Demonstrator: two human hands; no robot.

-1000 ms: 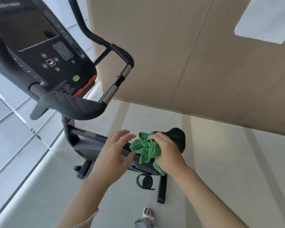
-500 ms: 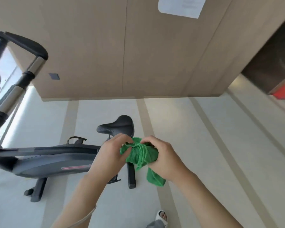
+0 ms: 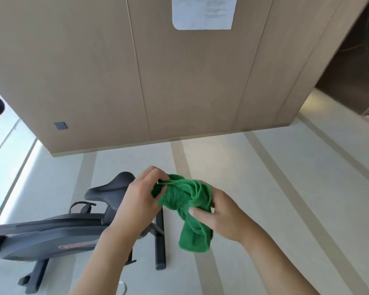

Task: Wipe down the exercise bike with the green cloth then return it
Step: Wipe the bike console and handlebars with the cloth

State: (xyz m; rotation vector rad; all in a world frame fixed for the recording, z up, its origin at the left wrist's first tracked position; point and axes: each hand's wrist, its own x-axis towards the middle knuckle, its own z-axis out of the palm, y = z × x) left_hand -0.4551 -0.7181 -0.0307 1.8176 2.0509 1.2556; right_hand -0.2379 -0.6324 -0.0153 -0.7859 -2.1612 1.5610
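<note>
Wood-panel wall [image 3: 179, 81] behind the exercise bike [image 3: 51, 235], wide pale floor [image 3: 285, 188] off to its right. Green cloth [image 3: 188, 207] bunched up just right of the bike's saddle [image 3: 111, 188], pinched between left hand [image 3: 141, 201] and right hand [image 3: 224, 218], tail dangling below.

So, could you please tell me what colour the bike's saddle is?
The saddle is black, seen in the head view.

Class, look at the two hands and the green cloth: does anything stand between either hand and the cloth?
Nothing visible does. The left hand pinches the bunched upper edge of the green cloth, and the right hand grips its other side. The cloth hangs clear of the exercise bike.
</note>
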